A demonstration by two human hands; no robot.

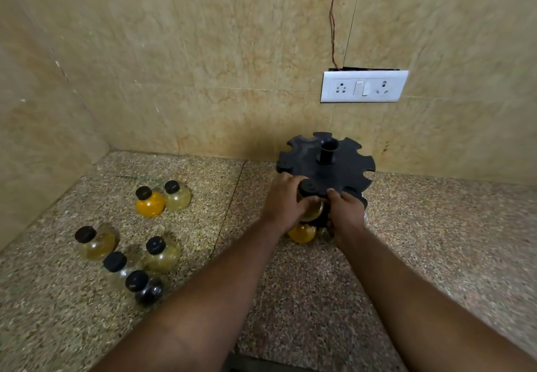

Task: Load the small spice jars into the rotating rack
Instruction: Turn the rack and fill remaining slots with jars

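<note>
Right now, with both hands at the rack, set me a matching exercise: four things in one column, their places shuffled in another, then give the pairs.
Things:
1. loose orange jar
2. dark jar
3. held jar
4. switch plate

Places:
A. on the wall
B. at the rack top tier, held by left hand and right hand
C. front of the loose group on the counter
D. back of the loose group, beside a pale jar

Pairs: 1-D, 2-C, 3-B, 4-A.

Head-worn, facing forward and down onto a speckled granite countertop [436, 241] against a beige marble wall [203, 52]. Close in, wide-angled, from above.
</note>
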